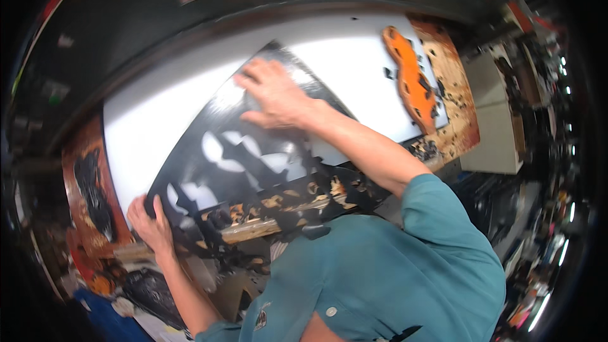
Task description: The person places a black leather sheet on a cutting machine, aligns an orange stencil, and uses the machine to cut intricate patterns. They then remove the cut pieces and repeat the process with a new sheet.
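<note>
A glossy black sheet (212, 114), leather-like, lies slantwise over a white board (142, 126). Several leaf-shaped holes are cut through its near part, and the white shows through them. My right hand (275, 95) rests on the upper part of the sheet, fingers spread and slightly blurred. At the sheet's near left corner, my left hand (152, 225) pinches the edge between thumb and fingers. Ragged strips of the black material hang over the bench's front edge. To the right on the board lies an orange wavy-edged piece (410, 82) with dark holes, like a cutting die.
A dark machine beam (253, 6) spans the far side above the board. Black scraps (278, 212) litter the wooden bench edge. More black pieces (94, 196) lie on the reddish-brown wood at left. A pale box-like cabinet (494, 114) stands right of the bench.
</note>
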`<state>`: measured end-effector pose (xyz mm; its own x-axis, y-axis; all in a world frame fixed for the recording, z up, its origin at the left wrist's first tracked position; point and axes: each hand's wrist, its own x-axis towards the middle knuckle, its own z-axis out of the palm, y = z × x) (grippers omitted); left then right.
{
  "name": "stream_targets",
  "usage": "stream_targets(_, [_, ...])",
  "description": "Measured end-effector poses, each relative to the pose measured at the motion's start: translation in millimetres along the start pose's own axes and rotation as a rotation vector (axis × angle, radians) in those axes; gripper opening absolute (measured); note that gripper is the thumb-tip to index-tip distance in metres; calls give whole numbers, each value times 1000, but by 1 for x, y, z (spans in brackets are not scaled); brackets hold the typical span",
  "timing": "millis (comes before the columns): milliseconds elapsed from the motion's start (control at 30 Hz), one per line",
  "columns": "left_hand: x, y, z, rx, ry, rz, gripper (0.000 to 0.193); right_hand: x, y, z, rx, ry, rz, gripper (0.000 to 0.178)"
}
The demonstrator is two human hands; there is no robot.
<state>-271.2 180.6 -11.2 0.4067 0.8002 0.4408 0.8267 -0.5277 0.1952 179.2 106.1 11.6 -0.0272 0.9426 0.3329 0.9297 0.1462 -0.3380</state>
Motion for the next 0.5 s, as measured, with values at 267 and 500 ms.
stream_targets(267, [0, 41, -7, -113, -280, -177, 38, -46, -7, -7, -115, -251, 107, 82])
stream_targets(500, [15, 134, -16, -368, -665, -134, 57, -161, -17, -56, -53, -251, 418, 85])
